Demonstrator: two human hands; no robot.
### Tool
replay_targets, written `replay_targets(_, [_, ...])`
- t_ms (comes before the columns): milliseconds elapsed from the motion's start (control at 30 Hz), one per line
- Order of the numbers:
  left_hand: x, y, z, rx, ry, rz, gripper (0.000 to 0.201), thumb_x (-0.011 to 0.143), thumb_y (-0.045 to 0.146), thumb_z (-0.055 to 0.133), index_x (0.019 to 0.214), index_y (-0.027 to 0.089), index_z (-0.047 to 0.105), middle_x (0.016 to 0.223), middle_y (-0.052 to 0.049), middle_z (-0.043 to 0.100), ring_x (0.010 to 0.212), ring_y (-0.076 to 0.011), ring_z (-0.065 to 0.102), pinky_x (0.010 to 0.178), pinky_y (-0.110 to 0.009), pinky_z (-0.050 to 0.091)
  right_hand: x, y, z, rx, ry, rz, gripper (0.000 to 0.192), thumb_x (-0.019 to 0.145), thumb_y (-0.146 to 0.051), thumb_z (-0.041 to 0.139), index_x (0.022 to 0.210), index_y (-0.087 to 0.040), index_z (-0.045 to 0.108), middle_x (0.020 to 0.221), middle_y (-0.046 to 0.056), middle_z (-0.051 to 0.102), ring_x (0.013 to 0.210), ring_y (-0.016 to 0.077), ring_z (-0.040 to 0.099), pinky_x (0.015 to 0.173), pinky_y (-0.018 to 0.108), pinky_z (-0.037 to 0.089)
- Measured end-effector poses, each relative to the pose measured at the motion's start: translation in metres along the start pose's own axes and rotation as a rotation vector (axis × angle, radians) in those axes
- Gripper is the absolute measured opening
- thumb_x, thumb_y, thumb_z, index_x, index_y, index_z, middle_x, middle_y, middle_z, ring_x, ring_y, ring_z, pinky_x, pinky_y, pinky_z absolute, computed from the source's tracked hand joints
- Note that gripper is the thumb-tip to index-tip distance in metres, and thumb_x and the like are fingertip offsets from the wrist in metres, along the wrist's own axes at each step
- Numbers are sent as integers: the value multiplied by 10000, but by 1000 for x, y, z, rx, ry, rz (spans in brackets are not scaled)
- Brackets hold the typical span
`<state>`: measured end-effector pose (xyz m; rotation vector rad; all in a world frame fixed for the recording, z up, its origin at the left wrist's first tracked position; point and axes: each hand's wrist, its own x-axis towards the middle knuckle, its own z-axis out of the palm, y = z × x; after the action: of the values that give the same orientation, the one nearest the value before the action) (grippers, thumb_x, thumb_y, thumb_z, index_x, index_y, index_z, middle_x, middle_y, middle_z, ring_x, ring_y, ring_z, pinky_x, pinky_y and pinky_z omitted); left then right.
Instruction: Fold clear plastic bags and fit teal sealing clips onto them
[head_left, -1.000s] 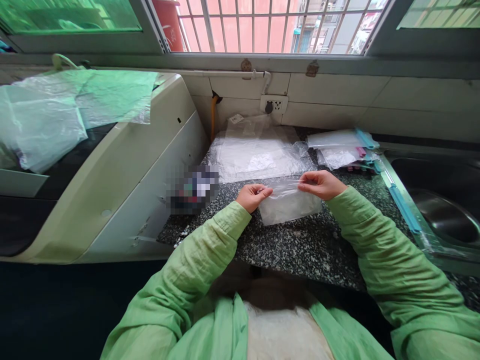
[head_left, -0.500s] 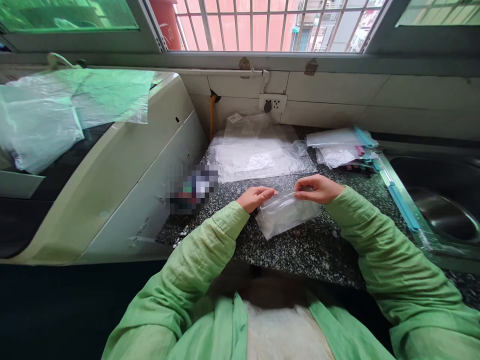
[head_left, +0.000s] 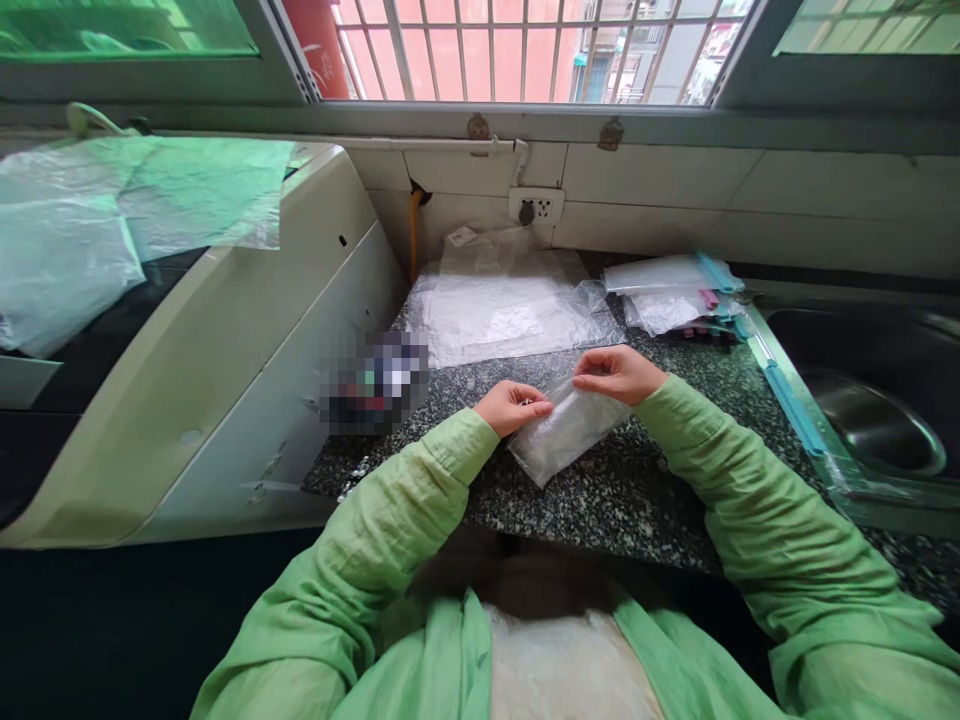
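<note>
— Head view first: where is the thing being handled?

— A small clear plastic zip bag (head_left: pixel 564 432) sits over the speckled dark granite countertop (head_left: pixel 600 500), just in front of the person's chest, between the two hands.

— Which way does it run?

— Its long axis is tilted, from lower left to upper right. The upper edge is pinched by the fingers and the lower corner points down toward the person, close to the stone (whether it touches, I cannot tell).

— And the hands?

— The left hand (head_left: pixel 511 405) is curled, thumb and fingertips closed on the bag's near-left edge. The right hand (head_left: pixel 616 372) is palm down, fingers pinching the top right edge. Both forearms, in loose green sleeves (head_left: pixel 420 490), come in from the lower corners and meet at the bag.

— Anything around it?

— Behind the hands lies a flat heap of large clear plastic sheets (head_left: pixel 502 310). To the right of that is a stack of zip bags with teal and pink sliders (head_left: pixel 675 295), and further right a steel sink (head_left: pixel 870 430). A cream-coloured appliance (head_left: pixel 225 330) stands well to the left.
</note>
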<state>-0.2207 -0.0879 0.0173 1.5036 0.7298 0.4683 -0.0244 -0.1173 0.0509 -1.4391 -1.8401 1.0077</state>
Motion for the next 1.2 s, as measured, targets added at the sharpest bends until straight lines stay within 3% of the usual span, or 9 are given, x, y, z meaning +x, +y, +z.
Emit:
replay_targets(133, [0, -1, -1, -17, 57, 2, 270, 538, 368, 676, 561, 102, 639, 470, 14, 532, 465, -62, 418, 476, -198, 319, 0, -3, -1, 83, 43, 33, 321, 581, -453, 621, 646, -145, 559, 584, -6, 535, 544, 90, 459, 517, 244, 370])
replay_targets(267, [2, -1, -3, -72, 199, 18, 267, 518, 366, 688, 573, 107, 651, 496, 7, 566, 483, -66, 438, 498, -201, 338, 1, -1, -5, 175, 116, 58, 403, 555, -489, 644, 751, -146, 567, 673, 17, 567, 603, 110, 496, 546, 257, 400])
replay_targets(400, [3, 0, -3, -138, 275, 29, 274, 490, 366, 704, 576, 111, 656, 509, 3, 585, 499, -69, 457, 523, -205, 359, 2, 7, -7, 141, 168, 77, 386, 547, -492, 649, 681, -144, 550, 591, -8, 505, 539, 88, 439, 484, 240, 354])
replay_targets(633, [2, 1, -1, -167, 253, 8, 324, 445, 411, 714, 550, 112, 645, 473, 13, 557, 475, -59, 427, 505, -203, 338, 0, 5, -6, 133, 237, 39, 306, 582, -426, 622, 582, -150, 489, 527, -47, 393, 493, 50, 338, 448, 222, 261])
replay_targets(967, [-1, 2, -6, -64, 153, 33, 445, 486, 532, 662, 569, 96, 631, 495, 4, 532, 512, -82, 436, 515, -217, 333, -1, 3, -7, 88, 189, 42, 303, 594, -434, 611, 594, -146, 516, 526, -34, 427, 494, 62, 361, 443, 224, 280])
replay_targets(1200, [1, 2, -9, -82, 171, 99, 646, 560, 647, 550, 895, 98, 609, 510, 32, 469, 450, -62, 380, 451, -202, 295, -4, -10, 3, 111, 56, 42, 290, 606, -424, 594, 604, -144, 519, 528, -28, 453, 486, 63, 380, 453, 220, 297])
